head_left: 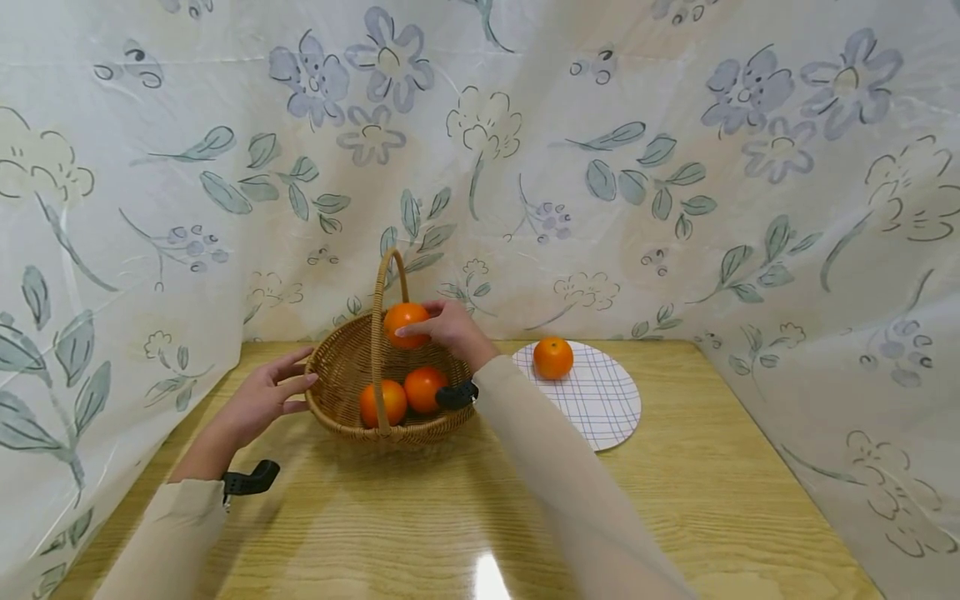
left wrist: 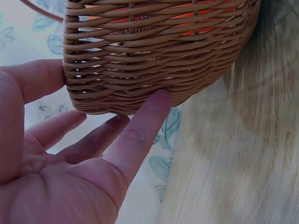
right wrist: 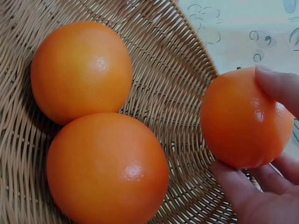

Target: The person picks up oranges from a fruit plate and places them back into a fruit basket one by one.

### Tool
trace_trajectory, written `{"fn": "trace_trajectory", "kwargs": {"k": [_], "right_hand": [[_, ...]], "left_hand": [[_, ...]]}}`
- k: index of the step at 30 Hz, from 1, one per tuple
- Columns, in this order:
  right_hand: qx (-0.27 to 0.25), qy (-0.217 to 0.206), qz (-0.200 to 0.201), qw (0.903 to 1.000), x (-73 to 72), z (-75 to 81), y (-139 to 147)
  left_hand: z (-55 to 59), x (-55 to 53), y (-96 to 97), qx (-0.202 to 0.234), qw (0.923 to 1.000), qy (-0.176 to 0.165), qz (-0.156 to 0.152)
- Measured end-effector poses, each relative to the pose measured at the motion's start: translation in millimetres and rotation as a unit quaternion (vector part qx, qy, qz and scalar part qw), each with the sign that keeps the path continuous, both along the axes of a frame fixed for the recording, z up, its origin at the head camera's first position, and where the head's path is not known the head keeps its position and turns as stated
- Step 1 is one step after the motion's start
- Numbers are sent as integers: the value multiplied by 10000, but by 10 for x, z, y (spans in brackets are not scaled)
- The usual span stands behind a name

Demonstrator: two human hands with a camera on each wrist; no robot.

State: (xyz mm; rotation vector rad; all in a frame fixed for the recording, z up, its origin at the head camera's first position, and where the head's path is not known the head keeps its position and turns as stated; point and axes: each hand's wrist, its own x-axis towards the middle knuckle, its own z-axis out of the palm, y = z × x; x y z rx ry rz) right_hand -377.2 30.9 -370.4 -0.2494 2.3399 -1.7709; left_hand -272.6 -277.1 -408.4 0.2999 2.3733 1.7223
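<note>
My right hand [head_left: 455, 330] holds an orange [head_left: 407, 325] between thumb and fingers, over the back part of a wicker basket [head_left: 341, 425]. In the right wrist view, the held orange [right wrist: 245, 119] appears beside the basket's woven wall. Two more oranges lie in the basket, a left one [head_left: 390, 404] and a right one [head_left: 426, 389], touching each other. At the basket's left end is my left hand [head_left: 258, 398]. Its fingers are spread and fairly straight, with fingertips [left wrist: 161, 99] against the outer weave in the left wrist view.
A round checked placemat [head_left: 600, 400] lies to the right of the basket, with another orange [head_left: 552, 358] on its back part. The basket's tall handle [head_left: 377, 333] arches above its middle. Flowered cloth [head_left: 525, 167] hangs behind and beside the wooden table [head_left: 420, 533].
</note>
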Motion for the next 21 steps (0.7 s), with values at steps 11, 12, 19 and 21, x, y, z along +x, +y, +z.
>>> {"fn": "trace_trajectory", "kwargs": {"k": [11,12,19,21], "right_hand": [[1260,-53,193,9918,-8,-84,-60],[1329,-79,206,9909,-9,-91,-63],[1637,-328,243,9857,-17,-121,-88],[1801,-344,261,9827,-27,-127,-92]], "left_hand": [[-3,-4,-5,52,10000,-29,37],[-5,-3,-6,62,10000,-26,34],[-3,4,5,33,10000,1,-1],[-3,3,6,22,10000,-18,3]]}}
